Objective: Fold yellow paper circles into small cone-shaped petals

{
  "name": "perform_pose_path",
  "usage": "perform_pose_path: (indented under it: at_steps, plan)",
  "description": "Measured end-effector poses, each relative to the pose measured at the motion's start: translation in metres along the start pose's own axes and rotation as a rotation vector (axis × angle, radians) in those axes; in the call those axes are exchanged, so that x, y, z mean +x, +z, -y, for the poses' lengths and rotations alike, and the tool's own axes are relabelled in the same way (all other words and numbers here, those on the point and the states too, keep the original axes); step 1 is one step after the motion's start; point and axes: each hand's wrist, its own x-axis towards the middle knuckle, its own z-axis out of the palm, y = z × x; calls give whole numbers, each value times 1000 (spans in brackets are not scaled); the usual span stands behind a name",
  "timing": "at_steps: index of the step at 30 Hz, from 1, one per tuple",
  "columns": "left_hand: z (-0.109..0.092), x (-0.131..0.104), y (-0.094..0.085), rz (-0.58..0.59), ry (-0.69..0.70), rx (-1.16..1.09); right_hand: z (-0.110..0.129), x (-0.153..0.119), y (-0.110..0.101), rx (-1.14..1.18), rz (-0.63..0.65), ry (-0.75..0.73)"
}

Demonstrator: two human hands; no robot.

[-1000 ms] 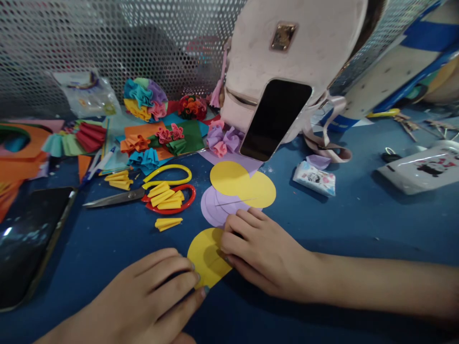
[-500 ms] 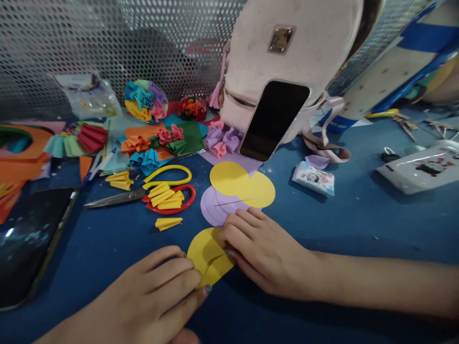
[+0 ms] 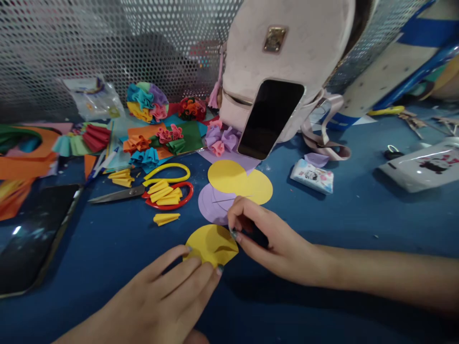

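Head view, yellow paper (image 3: 205, 241) held down toward the near edge of the table (image 3: 344, 217) by the spread left hand (image 3: 172, 291), right hand (image 3: 274, 243) curled at the paper's right, whether pinching it cannot be told.

No lettering can be read on the backpack's metal badge (image 3: 275, 38) or the small packet (image 3: 311, 176).

Left hand (image 3: 165, 291) palm down, right hand (image 3: 283, 246) arched, fingers (image 3: 248, 206) curled

yellow paper piece (image 3: 204, 240), rounded far edge, creased toward its right corner, on blue tabletop (image 3: 344, 215)
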Motion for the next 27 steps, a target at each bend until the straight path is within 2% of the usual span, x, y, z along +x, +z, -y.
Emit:
perform_pose_path:
  at_steps: [7,13,21,24,27]
  plan:
    - [-3,7,9,7,-57,0,-2,-1,-5,141,-86,6]
    - [-6,15,9,33,-71,18,0,-1,-7,180,-69,5]
    - [-2,27,12,17,-21,50,-1,-1,-5,158,-54,-19]
    - [1,24,11,-24,-45,-28,-1,1,-4,121,-4,-25]
    - [7,16,7,-120,-85,-135,-2,2,-2,46,55,-51]
